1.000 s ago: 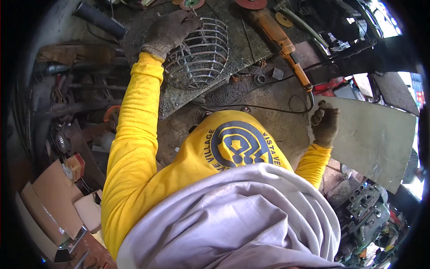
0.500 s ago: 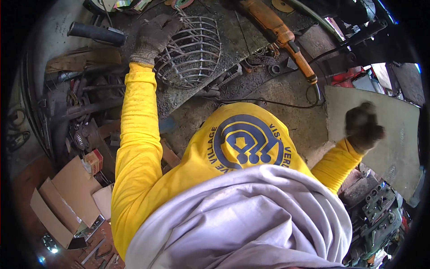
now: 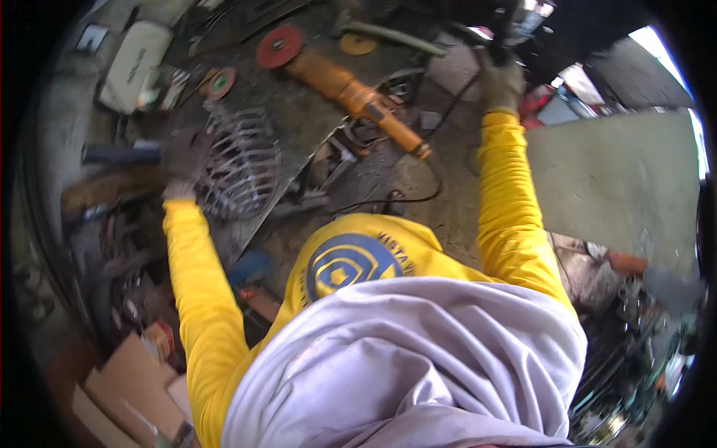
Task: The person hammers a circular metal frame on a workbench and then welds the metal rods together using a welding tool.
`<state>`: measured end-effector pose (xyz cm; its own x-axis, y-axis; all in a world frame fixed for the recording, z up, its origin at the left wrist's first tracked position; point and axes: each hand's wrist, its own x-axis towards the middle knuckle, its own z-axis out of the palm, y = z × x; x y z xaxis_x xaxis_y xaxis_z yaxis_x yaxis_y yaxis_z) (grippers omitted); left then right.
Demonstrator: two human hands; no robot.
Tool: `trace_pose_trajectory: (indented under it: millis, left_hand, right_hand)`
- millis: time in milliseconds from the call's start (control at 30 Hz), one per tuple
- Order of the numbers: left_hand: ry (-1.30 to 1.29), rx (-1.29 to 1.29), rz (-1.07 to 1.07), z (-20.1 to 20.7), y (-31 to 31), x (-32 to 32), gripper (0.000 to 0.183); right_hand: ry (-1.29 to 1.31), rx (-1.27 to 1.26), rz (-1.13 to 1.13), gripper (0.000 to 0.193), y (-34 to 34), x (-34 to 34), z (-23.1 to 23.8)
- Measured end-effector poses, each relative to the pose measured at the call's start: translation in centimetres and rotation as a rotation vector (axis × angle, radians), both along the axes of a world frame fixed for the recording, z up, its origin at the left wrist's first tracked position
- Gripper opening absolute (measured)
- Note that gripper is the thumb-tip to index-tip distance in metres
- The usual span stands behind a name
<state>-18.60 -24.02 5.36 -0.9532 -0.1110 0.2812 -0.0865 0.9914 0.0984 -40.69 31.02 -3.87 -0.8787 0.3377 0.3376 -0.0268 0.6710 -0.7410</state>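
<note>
At the left of the workbench, a ribbed metal wire cage (image 3: 243, 164) lies on the dark surface. My left hand (image 3: 187, 153), in a brown knit glove, is closed on the cage's left side; motion smears its fingers. My right hand (image 3: 502, 82), gloved too, reaches far forward at the upper right. Its fingers are curled against a dark, upright thing (image 3: 509, 33) whose kind I cannot make out. Between my hands an orange angle grinder (image 3: 358, 97) with a red disc (image 3: 280, 46) lies on the bench.
A dark tube (image 3: 119, 154) sticks out left of the cage. Loose discs (image 3: 358, 43) lie at the back. The grinder's cable (image 3: 403, 200) loops across near the bench edge. A pale sheet panel (image 3: 605, 179) stands at the right; cardboard boxes (image 3: 138, 381) are at lower left.
My right hand has moved forward and inward from the pale panel to the dark thing. The view has shifted to the right. My left hand stays at the cage.
</note>
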Motion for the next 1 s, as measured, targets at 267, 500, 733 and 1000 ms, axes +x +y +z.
trace_pose_trajectory:
  millis: [267, 500, 733, 1000]
  left_hand:
    - [-0.133, 0.229, 0.087, 1.9, 2.9, -0.8, 0.041]
    - [-0.038, 0.281, 0.063, 1.6, 2.9, -0.4, 0.033]
    - [0.216, -0.047, -0.192, 0.7, 1.4, -0.6, 0.032]
    - [-0.185, 0.221, 0.055, 1.9, 2.9, -0.5, 0.037]
  right_hand:
    - [-0.082, 0.078, -0.094, 0.052, 0.5, -2.5, 0.7]
    - [0.125, 0.103, -0.056, 0.050, 1.5, -5.3, -2.2]
    - [0.366, -0.027, -0.132, 0.030, 1.4, 1.0, 5.6]
    - [0.278, -1.078, 0.269, 0.031, 3.0, 14.9, 9.9]
